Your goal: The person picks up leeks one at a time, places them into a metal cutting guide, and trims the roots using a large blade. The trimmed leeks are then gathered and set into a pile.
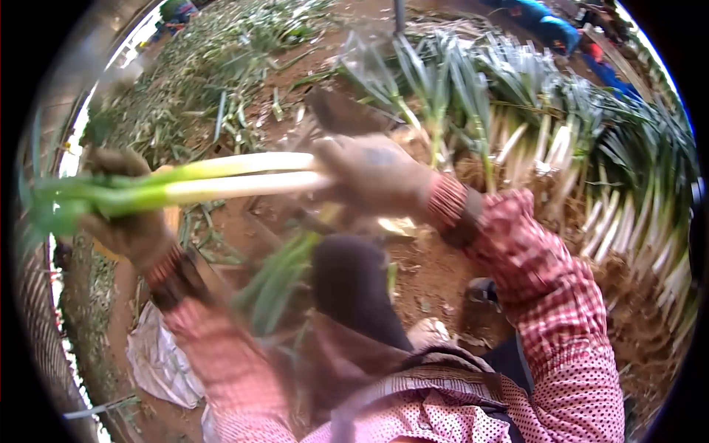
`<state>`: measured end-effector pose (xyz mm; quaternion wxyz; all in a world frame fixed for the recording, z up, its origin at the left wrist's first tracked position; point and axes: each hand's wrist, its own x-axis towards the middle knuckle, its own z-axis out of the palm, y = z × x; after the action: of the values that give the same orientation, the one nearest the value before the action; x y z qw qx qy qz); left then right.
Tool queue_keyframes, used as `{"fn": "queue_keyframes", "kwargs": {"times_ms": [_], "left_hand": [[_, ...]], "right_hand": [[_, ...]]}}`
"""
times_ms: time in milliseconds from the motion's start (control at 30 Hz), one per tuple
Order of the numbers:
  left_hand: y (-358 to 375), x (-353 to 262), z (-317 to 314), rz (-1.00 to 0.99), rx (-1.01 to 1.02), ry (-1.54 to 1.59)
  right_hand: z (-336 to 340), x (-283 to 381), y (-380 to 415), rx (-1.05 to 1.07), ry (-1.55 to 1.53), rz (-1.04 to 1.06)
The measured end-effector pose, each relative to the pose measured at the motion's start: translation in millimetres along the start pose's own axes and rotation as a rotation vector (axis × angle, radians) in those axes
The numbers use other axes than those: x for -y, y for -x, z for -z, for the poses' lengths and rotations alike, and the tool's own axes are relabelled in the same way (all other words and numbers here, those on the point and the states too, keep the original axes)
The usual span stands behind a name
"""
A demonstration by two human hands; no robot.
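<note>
Two leeks [244, 184] stretch sideways between my gloved hands, white shafts to the right and green leaves to the left. My left hand [136, 229] is closed around their leafy part, which is blurred by motion. Around the root end of the white shafts, my right hand [373, 173] is wrapped, hiding the roots. Below the held pair, more leek leaves [277, 284] lie beside my knee, partly blurred.
A long row of leeks [620, 214] with roots lies on the brown soil at the right. Trimmed leaves [199, 96] are heaped at the upper left. A whitish sack [162, 354] lies at the lower left. Blue material [543, 22] shows at the far upper right.
</note>
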<state>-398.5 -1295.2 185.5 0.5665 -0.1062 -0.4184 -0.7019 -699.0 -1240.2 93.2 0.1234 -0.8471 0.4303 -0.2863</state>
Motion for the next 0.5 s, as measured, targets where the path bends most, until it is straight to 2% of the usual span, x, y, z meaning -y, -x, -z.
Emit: {"fn": "queue_keyframes", "kwargs": {"times_ms": [33, 67, 100, 133, 167, 200, 267, 300, 333, 367, 400, 467, 500], "left_hand": [[33, -13, 17, -0.086, -0.228, -0.133], [78, -21, 77, -0.190, -0.497, -0.228], [100, 4, 101, -0.177, -0.403, -0.630], [126, 19, 126, 0.052, -0.446, -0.327], [159, 50, 144, 0.023, -0.800, -0.182], [186, 77, 168, 0.152, -0.763, -0.199], [198, 116, 168, 0.539, -0.981, -0.492], [181, 130, 151, 0.717, -1.029, -0.629], [171, 138, 147, 0.891, -1.061, -0.767], [188, 131, 188, 0.763, -0.914, -0.995], [182, 133, 205, 0.600, -0.729, -1.527], [170, 125, 246, 0.447, -0.034, -2.447], [186, 124, 264, 0.632, -0.014, -2.435]], "right_hand": [[-31, -27, -29, 0.007, 0.060, 0.068], [-66, -56, -54, 0.011, 0.123, 0.134], [-97, -80, -73, 0.083, 0.173, 0.073], [-128, -106, -83, 0.169, 0.225, 0.010], [-171, -142, -83, 0.140, 0.268, -0.021], [-195, -173, -79, 0.182, 0.292, -0.070], [-231, -225, -62, 0.338, 0.329, -0.182], [-234, -233, -45, 0.354, 0.399, -0.107], [-250, -251, -38, 0.207, 0.390, -0.138], [-275, -276, -35, 0.055, 0.383, -0.164], [-265, -272, -35, 0.063, 0.374, -0.158], [-240, -261, -38, 0.078, 0.355, -0.145], [-232, -257, -39, 0.065, 0.457, -0.098]]}}
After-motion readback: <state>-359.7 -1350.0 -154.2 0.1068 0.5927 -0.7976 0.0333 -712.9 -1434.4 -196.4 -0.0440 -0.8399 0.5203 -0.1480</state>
